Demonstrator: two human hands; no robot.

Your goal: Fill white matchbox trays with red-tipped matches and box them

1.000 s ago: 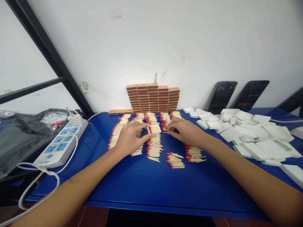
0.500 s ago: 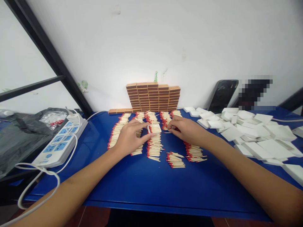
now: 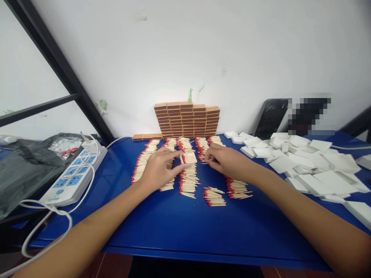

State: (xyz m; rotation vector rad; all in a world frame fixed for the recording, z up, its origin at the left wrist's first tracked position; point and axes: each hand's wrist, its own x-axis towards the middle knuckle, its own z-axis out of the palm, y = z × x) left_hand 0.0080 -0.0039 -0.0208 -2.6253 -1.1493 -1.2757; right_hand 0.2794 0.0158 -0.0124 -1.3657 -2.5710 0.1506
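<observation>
My left hand (image 3: pixel 159 168) pinches a small white matchbox tray (image 3: pixel 193 157) between thumb and fingers at its left end. Inside the tray lies a layer of red-tipped matches, above a long row of matches (image 3: pixel 187 181). To the right, my right hand (image 3: pixel 222 157) is closed, its fingertips pressed together on matches in another row (image 3: pixel 202 143). One match end shows under those fingers; how many they grip is hidden. A small heap of matches (image 3: pixel 215 197) lies nearer the front, with another row (image 3: pixel 239 188) partly beneath my right wrist.
Brown matchboxes (image 3: pixel 185 119) are stacked against the wall. Many white trays (image 3: pixel 313 162) lie heaped at the right, before a dark phone (image 3: pixel 271 117). At the left are a power strip (image 3: pixel 74 173) with white cables and a dark plastic bag (image 3: pixel 26 166). The table (image 3: pixel 174 231) is blue.
My right fingers have shifted slightly and cover more of the match that stuck out beneath them. My left hand keeps the tray in place.
</observation>
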